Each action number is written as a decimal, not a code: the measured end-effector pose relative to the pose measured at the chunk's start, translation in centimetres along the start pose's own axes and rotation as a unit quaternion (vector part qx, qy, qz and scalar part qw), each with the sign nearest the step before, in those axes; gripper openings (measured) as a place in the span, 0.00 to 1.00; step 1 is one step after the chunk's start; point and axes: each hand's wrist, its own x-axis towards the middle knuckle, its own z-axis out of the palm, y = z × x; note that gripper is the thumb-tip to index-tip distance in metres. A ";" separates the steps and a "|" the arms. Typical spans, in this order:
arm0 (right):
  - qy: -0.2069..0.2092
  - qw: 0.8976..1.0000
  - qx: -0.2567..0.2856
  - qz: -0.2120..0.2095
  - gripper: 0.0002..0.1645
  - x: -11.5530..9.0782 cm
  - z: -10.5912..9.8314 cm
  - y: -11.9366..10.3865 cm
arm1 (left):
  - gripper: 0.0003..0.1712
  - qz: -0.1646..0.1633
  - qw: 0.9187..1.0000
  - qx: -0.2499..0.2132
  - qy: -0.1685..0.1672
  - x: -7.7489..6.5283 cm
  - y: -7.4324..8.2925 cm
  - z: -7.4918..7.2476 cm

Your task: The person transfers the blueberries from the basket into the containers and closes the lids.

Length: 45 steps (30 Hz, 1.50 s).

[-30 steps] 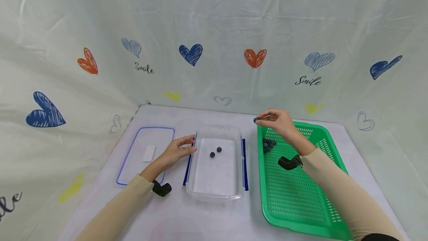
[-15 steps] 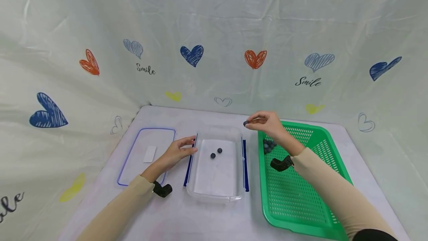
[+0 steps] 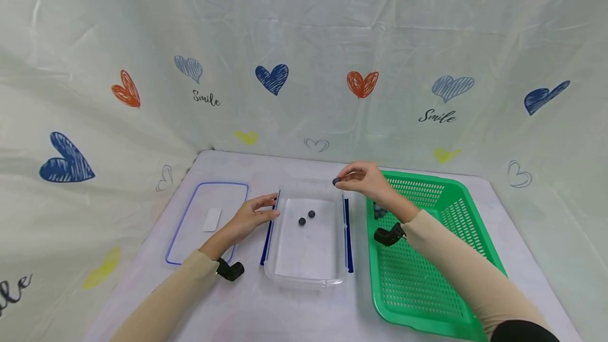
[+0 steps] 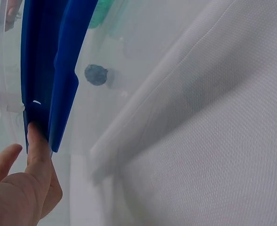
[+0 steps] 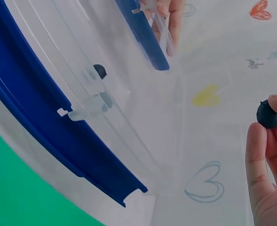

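Observation:
A clear plastic container [image 3: 306,257] with dark blue side latches [image 4: 65,70] stands in the middle of the table, holding two blueberries [image 3: 302,221]. My left hand [image 3: 247,220] rests on its left wall in the head view, fingers mostly straight at the rim; the left wrist view has a finger touching the latch. At the container's back right corner, my right hand [image 3: 363,181] pinches another blueberry [image 5: 268,114] between thumb and fingertips. More blueberries [image 3: 379,211] lie in the green basket [image 3: 375,278], partly hidden under the right wrist.
The container's lid [image 3: 182,231], clear with a blue edge, lies flat on the left, with a white rectangular piece [image 3: 212,219] on it. A hanging sheet [image 3: 313,41] printed with hearts closes off the back and left of the table.
My right hand has moved left from the basket's back left corner to the container's back right corner, carrying the blueberry. The left hand has stayed at the container's wall.

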 end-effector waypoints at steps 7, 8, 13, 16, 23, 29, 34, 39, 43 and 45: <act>-0.010 1.000 -0.002 0.001 0.13 0.3 1.1 0.3 | 0.40 -0.003 1.000 0.002 0.004 0.0 0.0 0.0; -0.012 1.000 -0.005 -0.002 0.13 0.4 1.2 0.4 | 0.39 -0.003 1.000 0.001 0.003 -0.1 0.0 -0.1; -0.024 1.000 -0.006 -0.004 0.12 0.5 1.9 0.6 | 0.39 0.000 1.000 0.000 0.003 -0.3 0.1 -0.1; -0.034 0.999 -0.002 -0.001 0.12 0.5 2.2 0.9 | 0.39 0.001 1.000 -0.003 0.001 -0.4 0.1 -0.1; -0.044 0.999 -0.014 0.004 0.13 0.6 2.6 1.4 | 0.39 0.001 1.000 -0.003 0.001 -0.4 0.1 -0.1; -0.043 0.999 -0.019 0.005 0.13 0.5 2.7 1.4 | 0.39 0.000 1.000 0.000 0.003 -0.3 0.0 0.0; -0.039 0.999 -0.023 0.005 0.13 0.4 2.5 1.2 | 0.39 0.004 1.000 0.001 0.001 -0.2 0.2 0.0; -0.024 0.999 -0.036 0.005 0.12 0.2 2.0 0.9 | 0.39 0.007 1.000 0.006 0.002 -0.2 0.2 0.0; -0.007 0.999 -0.044 0.009 0.12 0.0 1.5 0.8 | 0.39 0.004 1.000 0.007 0.003 -0.2 0.1 0.0; 0.000 0.999 -0.045 0.012 0.12 0.0 1.2 0.9 | 0.39 0.002 1.000 0.006 0.003 -0.2 0.1 0.0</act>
